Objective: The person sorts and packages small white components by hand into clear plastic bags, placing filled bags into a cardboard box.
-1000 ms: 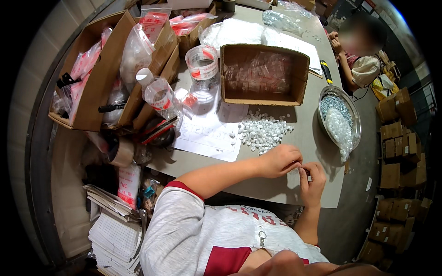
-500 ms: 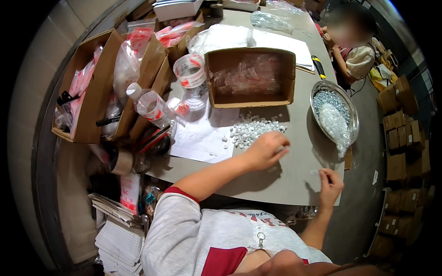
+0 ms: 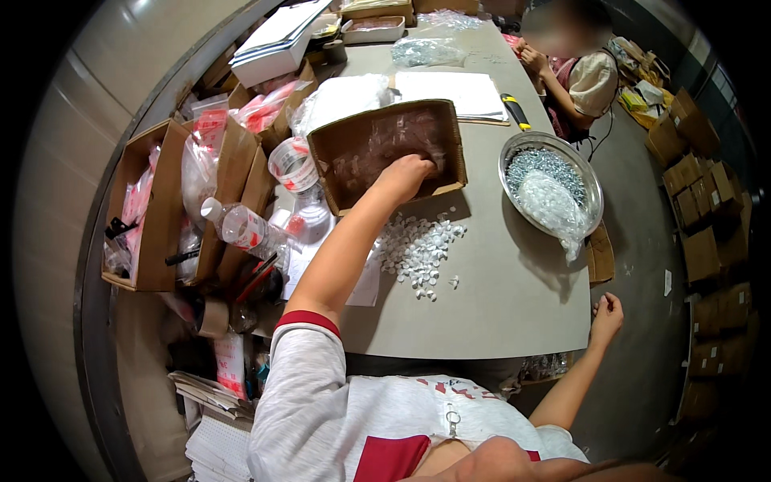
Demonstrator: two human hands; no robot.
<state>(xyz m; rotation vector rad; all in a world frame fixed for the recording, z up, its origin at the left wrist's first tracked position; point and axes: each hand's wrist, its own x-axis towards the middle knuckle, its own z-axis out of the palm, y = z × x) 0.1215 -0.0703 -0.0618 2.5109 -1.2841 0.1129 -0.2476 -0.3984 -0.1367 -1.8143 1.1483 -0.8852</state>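
Cardboard box [image 3: 353, 136] holding left hand [image 3: 409, 173], fingers hidden inside, right hand [image 3: 606, 315] loosely curled beyond table edge [image 3: 482, 341].

Bright even overhead light, soft shadows, heavy fisheye bend + black vignette at edges.

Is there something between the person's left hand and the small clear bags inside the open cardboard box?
Nothing visible. The left hand is already past the rim of the cardboard box and rests on the clear bags inside. The pile of small white parts lies outside the box, under the forearm.
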